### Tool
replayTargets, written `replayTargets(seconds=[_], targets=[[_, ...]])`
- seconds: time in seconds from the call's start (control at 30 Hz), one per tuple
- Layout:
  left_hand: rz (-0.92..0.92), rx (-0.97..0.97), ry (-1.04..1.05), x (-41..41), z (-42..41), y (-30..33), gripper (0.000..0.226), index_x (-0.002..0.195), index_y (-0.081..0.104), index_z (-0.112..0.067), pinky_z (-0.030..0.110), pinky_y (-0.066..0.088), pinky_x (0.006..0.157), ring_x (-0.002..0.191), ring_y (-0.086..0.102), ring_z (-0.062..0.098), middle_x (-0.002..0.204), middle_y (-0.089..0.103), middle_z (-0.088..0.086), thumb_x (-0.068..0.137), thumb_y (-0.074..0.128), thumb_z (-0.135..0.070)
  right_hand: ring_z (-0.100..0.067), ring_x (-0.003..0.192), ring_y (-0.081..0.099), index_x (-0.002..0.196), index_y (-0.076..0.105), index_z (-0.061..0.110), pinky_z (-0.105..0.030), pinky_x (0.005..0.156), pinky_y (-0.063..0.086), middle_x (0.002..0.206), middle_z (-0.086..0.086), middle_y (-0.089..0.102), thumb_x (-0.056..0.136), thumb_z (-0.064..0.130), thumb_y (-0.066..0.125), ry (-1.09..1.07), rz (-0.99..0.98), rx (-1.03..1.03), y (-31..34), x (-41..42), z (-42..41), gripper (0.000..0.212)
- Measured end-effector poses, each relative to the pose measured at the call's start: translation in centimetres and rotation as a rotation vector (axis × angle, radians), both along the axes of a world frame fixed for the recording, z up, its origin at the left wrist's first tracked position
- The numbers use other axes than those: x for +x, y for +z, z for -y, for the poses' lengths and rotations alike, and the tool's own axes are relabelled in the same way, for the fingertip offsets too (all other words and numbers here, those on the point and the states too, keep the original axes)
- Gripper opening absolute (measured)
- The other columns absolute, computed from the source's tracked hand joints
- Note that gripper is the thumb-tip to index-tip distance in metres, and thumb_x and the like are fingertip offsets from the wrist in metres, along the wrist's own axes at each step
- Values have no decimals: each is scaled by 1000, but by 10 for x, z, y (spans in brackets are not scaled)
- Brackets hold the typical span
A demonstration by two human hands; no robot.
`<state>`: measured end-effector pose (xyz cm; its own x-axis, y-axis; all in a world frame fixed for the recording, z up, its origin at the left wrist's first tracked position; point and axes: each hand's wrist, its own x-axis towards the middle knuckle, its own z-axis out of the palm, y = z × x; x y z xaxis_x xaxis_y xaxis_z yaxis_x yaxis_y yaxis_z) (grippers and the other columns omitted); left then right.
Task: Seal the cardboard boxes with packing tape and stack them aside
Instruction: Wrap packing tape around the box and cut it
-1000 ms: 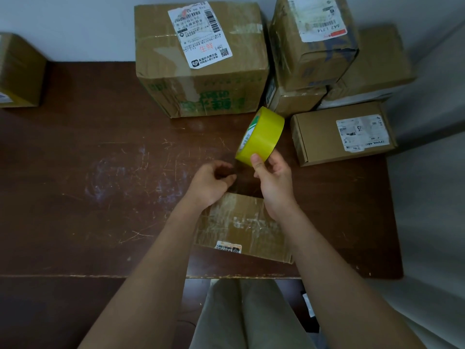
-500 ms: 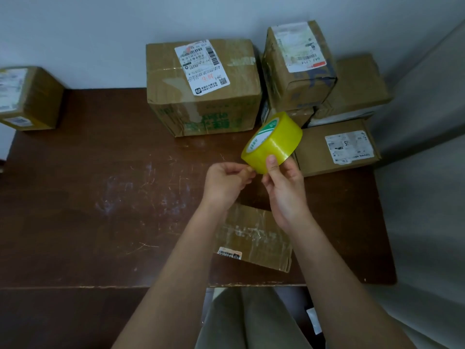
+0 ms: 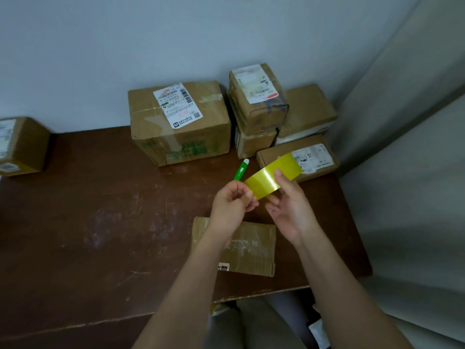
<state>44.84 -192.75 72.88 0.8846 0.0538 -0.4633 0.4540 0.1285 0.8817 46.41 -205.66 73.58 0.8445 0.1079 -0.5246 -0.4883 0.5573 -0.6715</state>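
Observation:
My right hand [image 3: 289, 212] grips a roll of yellow packing tape [image 3: 269, 177] above the table, thumb on the outer band and fingers underneath. My left hand [image 3: 231, 205] pinches at the roll's left end, fingers curled; whether a loose tape end is between them I cannot tell. Below both hands a small flat cardboard box [image 3: 254, 250] lies near the table's front edge, its top shiny with old tape and partly hidden by my left forearm.
The dark brown table [image 3: 100, 210] holds a large labelled box [image 3: 176, 127] at the back. Right of it are stacked boxes [image 3: 256, 96] and a flat box [image 3: 317, 157]. Another box [image 3: 22, 147] sits far left. A green pen-like object [image 3: 241, 170] lies behind my left hand. Grey upholstery [image 3: 415, 197] borders the right.
The roll has turned so its outer band faces me instead of its labelled side. Both hands shifted slightly right. The green object, hidden before, now shows.

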Motion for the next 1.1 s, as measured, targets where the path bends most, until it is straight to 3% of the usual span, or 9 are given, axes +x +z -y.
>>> replayTargets(seconds=[0.23,0.33,0.43,0.5,0.57,0.73,0.83,0.97,1.1], targets=[[58,71,-16,4,27,5,28,75,56,-14,27,54,78,84,64,15,80,66,4,97,50,2,-6,65,42,110,62,19,-15,48,32,90,1,57,77,22,72,-173,40,-31,-2,-9,19,35],[15,-51,45,1,32,10,24,77,56,-7,26,57,79,86,67,18,89,68,12,96,51,6,-16,86,52,125,61,13,-18,65,43,109,-5,63,78,23,74,-172,60,-11,-5,-16,23,50],[-71,-223,106,-1,34,14,19,75,55,-3,26,58,81,80,69,18,87,69,17,92,56,6,-27,104,45,128,62,14,-28,83,42,119,-10,58,64,35,92,-145,78,28,-5,-19,29,73],[-146,-288,120,-2,35,15,18,75,56,-4,27,58,80,76,69,17,80,69,15,91,62,0,-25,99,49,113,73,25,-29,83,42,115,-10,59,61,36,94,-104,109,40,-7,-21,32,58],[-193,-261,130,0,37,15,16,78,56,-5,23,58,71,69,68,13,77,67,12,89,68,-5,-25,94,53,104,75,30,-28,78,40,107,-8,66,76,30,81,-88,118,60,-4,-24,34,28],[-154,-58,178,5,51,14,23,75,51,-8,16,53,56,54,63,9,69,62,10,89,66,2,-12,81,57,105,63,19,-25,68,32,84,4,72,88,29,64,-252,-104,148,-2,-18,39,19],[-125,75,193,7,54,18,24,74,51,-9,16,52,55,57,63,11,68,64,10,90,65,2,-9,82,58,111,63,20,-23,74,40,93,4,69,91,16,66,-342,-146,68,-11,-13,46,21],[-131,149,203,7,51,16,19,78,53,-8,18,56,63,65,66,13,73,67,9,91,65,0,-7,88,62,129,58,21,-21,77,44,108,4,67,88,-1,68,-427,-78,-93,-14,-12,65,47],[-225,157,211,7,63,-3,17,78,56,-5,21,58,66,67,68,14,73,68,10,89,69,-4,-1,104,64,108,63,34,-19,89,48,112,10,69,84,-2,73,-380,83,-463,-24,-21,71,45]])
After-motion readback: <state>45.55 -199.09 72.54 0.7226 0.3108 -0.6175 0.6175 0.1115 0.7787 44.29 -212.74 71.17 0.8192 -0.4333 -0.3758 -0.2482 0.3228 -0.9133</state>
